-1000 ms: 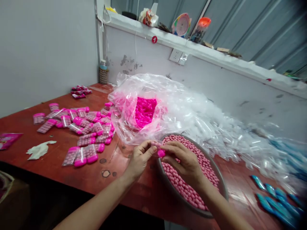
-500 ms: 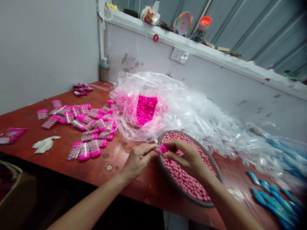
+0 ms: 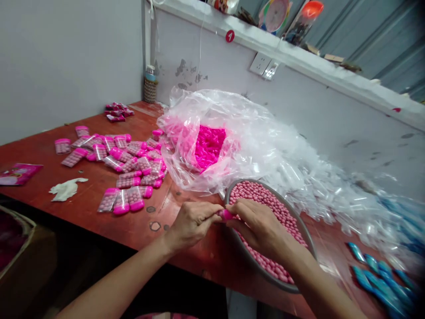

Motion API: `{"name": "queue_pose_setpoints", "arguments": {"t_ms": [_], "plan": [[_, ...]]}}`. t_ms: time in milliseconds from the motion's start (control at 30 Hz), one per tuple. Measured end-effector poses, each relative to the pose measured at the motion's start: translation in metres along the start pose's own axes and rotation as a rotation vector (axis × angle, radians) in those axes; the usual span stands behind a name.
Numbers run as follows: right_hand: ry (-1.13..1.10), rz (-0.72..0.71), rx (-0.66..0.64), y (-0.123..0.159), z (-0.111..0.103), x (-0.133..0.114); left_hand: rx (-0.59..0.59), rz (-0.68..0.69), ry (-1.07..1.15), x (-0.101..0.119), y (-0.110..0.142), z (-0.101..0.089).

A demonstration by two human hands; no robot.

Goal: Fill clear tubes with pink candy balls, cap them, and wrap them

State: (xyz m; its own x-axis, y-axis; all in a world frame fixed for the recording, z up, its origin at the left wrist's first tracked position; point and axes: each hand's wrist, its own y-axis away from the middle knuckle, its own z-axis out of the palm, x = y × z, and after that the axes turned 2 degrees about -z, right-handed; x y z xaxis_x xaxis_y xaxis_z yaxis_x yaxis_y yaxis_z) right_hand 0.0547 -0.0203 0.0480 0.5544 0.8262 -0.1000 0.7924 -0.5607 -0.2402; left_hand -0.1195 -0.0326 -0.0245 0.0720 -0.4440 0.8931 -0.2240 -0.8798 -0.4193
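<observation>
My left hand (image 3: 192, 225) is closed around a small container of pink balls, mostly hidden by the fingers. Its bright pink cap (image 3: 226, 214) shows at the container's right end. The thumb and fingers of my right hand (image 3: 260, 223) press on that cap from the right. Both hands meet over the left rim of a grey basin (image 3: 307, 248), which is full of round pink candy balls (image 3: 254, 192). Left of my hands, several clear flat containers with pink caps (image 3: 135, 198), filled with similar balls, lie in a pile on the red table (image 3: 186, 254).
Behind the basin, a plastic bag (image 3: 181, 170) holds loose pink caps (image 3: 210, 146). Clear containers (image 3: 299, 173) are heaped along the wall to the right. Blue pieces (image 3: 378, 277) lie at the right; a crumpled white tissue (image 3: 67, 189) and pink packet (image 3: 21, 173) at the left.
My right fingers have closed in on the cap, and less of it and the container shows between my hands. The whole view has shifted slightly.
</observation>
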Motion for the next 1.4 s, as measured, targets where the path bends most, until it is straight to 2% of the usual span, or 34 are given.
{"name": "queue_pose_setpoints", "arguments": {"t_ms": [67,167,300,400,533,633,800,1000,1133,1267,1400], "plan": [[-0.019,-0.015,-0.007,0.002,0.004,0.002,-0.027,-0.008,-0.007,0.003,-0.002,-0.002],[-0.17,0.03,0.084,0.005,0.01,0.007,0.018,-0.087,0.107,0.004,-0.005,0.0],[-0.325,0.248,0.152,0.007,0.012,0.011,0.103,-0.194,0.252,-0.002,-0.005,0.009],[-0.39,0.345,0.178,0.006,0.007,0.009,0.144,-0.204,0.289,-0.005,-0.005,0.012],[-0.349,0.336,0.201,0.001,0.005,0.008,0.182,-0.129,0.206,-0.004,-0.007,0.011],[-0.34,0.327,0.203,-0.002,0.009,0.008,0.174,-0.132,0.216,-0.005,-0.006,0.01],[-0.494,0.307,0.241,-0.003,0.013,0.002,0.225,-0.151,0.262,-0.004,-0.003,0.007],[-0.442,0.3,0.239,-0.002,0.008,-0.009,0.129,-0.131,0.272,-0.003,0.0,0.002],[-0.491,0.328,0.238,-0.005,0.01,-0.008,0.178,-0.096,0.235,-0.008,0.001,0.004],[-0.383,0.315,0.229,-0.004,0.018,-0.007,0.256,-0.016,0.124,-0.008,0.003,0.005],[-0.168,0.165,0.202,0.0,0.017,-0.008,0.221,0.103,0.004,-0.007,0.002,0.004]]}}
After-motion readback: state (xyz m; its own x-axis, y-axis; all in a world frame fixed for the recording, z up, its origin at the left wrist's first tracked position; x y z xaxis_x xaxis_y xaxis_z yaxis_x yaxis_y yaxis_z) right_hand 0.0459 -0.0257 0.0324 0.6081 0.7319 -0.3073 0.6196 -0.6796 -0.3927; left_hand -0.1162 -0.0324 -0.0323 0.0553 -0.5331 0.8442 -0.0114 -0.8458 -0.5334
